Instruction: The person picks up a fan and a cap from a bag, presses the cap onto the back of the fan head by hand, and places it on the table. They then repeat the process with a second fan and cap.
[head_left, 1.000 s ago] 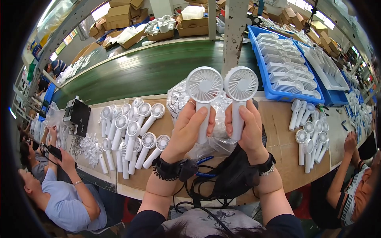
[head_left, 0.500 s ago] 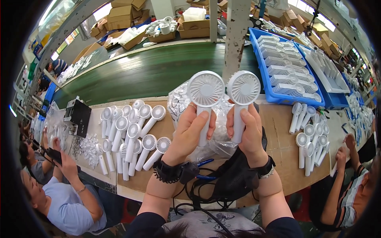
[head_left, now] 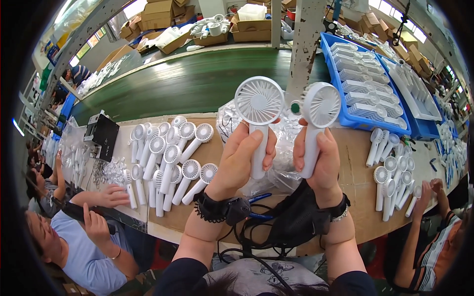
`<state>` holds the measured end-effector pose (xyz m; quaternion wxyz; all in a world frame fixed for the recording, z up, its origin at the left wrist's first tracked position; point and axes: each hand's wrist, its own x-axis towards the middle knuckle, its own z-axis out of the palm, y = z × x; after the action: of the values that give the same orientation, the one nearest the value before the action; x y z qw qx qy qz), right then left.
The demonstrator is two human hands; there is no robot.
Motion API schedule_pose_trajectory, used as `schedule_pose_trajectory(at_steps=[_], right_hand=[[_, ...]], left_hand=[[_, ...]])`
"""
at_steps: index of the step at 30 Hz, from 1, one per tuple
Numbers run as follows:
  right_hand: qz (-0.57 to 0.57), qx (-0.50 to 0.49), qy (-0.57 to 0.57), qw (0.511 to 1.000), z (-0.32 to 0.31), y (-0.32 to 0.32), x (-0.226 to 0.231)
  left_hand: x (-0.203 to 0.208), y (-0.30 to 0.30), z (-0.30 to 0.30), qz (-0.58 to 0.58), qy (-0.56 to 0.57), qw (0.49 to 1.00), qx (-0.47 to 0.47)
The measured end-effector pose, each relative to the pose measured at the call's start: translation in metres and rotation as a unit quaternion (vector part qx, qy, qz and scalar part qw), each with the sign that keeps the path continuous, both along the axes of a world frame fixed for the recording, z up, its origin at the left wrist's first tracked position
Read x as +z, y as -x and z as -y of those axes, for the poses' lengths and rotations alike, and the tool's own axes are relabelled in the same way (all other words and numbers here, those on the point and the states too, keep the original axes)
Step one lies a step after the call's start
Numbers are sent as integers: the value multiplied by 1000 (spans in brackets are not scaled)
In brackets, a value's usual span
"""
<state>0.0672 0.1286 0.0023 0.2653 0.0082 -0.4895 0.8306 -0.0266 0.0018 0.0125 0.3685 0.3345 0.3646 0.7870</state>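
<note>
Two white handheld fans are held up side by side over the workbench. My left hand is closed around the handle of the left fan, whose round grille faces me. Wrapped round the other handle is my right hand; its fan is turned partly sideways, so the ridged rim shows. A small round green piece shows between the two fan heads; what it belongs to I cannot make out. Below the hands lie clear plastic bags and a black bag with cables.
Groups of white fans stand at the left and right. A black box sits far left. Behind runs a green conveyor belt. A blue crate holds white parts beside a metal post. Co-workers sit on both sides.
The right fan has turned sideways and moved slightly away from the left one. The left co-worker's hand has reached onto the table near the fans.
</note>
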Motion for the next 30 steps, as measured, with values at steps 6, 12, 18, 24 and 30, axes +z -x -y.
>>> schedule_pose_trajectory(at_steps=[6, 12, 18, 24, 30], right_hand=[[-40, 78, 92, 992, -5, -8, 6], [-59, 115, 120, 984, -6, -10, 7], [-50, 106, 132, 984, -8, -8, 7], [-50, 102, 132, 985, -8, -6, 4], [-41, 97, 129, 986, -7, -5, 5]], left_hand=[[7, 11, 14, 98, -82, 987, -100], [6, 17, 16, 185, -136, 964, -136], [8, 16, 13, 196, -131, 963, -128], [6, 17, 15, 209, -120, 964, -113], [4, 17, 13, 206, -122, 965, -107]])
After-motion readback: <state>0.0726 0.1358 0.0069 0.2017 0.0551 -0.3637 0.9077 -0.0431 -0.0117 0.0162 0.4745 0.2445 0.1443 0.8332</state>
